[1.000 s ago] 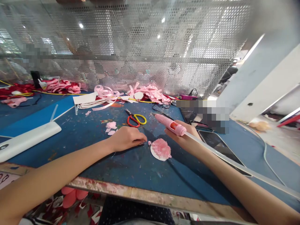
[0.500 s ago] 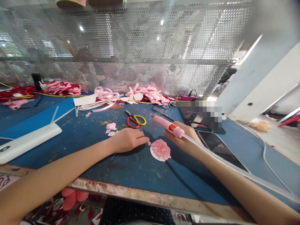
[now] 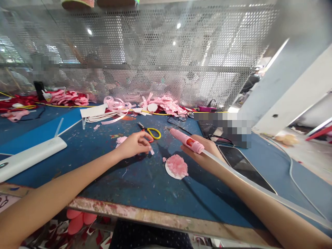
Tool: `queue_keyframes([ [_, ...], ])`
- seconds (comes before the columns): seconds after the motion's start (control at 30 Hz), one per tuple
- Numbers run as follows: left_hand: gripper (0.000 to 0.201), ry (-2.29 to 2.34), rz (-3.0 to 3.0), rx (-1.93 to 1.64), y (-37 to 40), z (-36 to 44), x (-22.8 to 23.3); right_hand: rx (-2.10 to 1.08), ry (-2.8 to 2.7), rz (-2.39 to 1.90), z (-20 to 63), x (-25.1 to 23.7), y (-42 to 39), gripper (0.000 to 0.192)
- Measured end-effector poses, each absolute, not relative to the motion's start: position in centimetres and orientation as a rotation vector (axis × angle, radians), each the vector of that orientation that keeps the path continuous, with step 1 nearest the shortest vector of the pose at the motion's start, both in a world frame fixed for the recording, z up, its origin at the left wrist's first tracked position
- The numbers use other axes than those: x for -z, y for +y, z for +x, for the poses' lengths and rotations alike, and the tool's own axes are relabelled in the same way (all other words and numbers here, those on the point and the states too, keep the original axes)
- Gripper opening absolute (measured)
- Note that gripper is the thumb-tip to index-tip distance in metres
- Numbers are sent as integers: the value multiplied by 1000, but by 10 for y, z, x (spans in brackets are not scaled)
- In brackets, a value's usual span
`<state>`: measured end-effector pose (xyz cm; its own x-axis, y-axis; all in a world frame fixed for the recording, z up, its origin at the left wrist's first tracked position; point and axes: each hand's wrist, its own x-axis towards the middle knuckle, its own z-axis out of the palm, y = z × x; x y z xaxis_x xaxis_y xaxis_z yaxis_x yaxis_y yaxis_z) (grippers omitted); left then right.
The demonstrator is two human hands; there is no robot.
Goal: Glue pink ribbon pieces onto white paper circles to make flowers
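Observation:
My left hand (image 3: pixel 136 144) is raised a little over the table, fingers pinched on a small pale pink paper piece (image 3: pixel 151 151). Partly behind that hand lie scissors (image 3: pixel 155 133) with one yellow and one red handle loop, the red one mostly hidden. More pink pieces (image 3: pixel 121 140) lie left of the hand. My right hand (image 3: pixel 201 150) is wrapped round a pink glue gun (image 3: pixel 186 140), its nozzle pointing left and away from me; a long clear glue stick (image 3: pixel 228 167) runs from its back. Between my hands, a white disc (image 3: pixel 169 173) carries a cluster of pink pieces (image 3: pixel 177 165).
A phone (image 3: pixel 246 169) lies right of my right hand. A white oblong device (image 3: pixel 33 157) is at the left. Along the back are white paper strips (image 3: pixel 97 113), pink ribbon scraps (image 3: pixel 166 103) and a perforated metal screen (image 3: pixel 145 52). The table's worn front edge (image 3: pixel 129 212) runs before me.
My left hand has lifted from the table and drawn slightly away, now with a pink paper piece in its fingers. It covers the red scissors handle. My right hand has hardly moved.

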<state>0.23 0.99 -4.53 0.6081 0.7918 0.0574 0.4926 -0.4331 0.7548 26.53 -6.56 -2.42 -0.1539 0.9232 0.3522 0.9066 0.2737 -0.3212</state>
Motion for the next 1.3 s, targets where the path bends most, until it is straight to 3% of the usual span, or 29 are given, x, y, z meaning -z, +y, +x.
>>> queue_keyframes([
  [0.43,24,1099,2522,-319,-7,5,34,-40,-2090,-1673,262,21,-68,26],
  [0.67,9,766,2934,-313,-12,4,28,-18,-2091,-1612,262,21,-68,25],
  [0.77,19,637,3001,-334,-13,2,25,-11,-2102,-1587,264,24,-66,25],
  [0.97,10,672,2829,-481,-9,0,29,3,-2122,-1558,268,30,-62,25],
  [1.1,18,901,2556,-613,-1,2,38,9,-2115,-1544,268,27,-65,25],
  [1.3,22,1054,2319,-502,6,1,43,-48,-2186,-1497,266,19,-72,32],
])
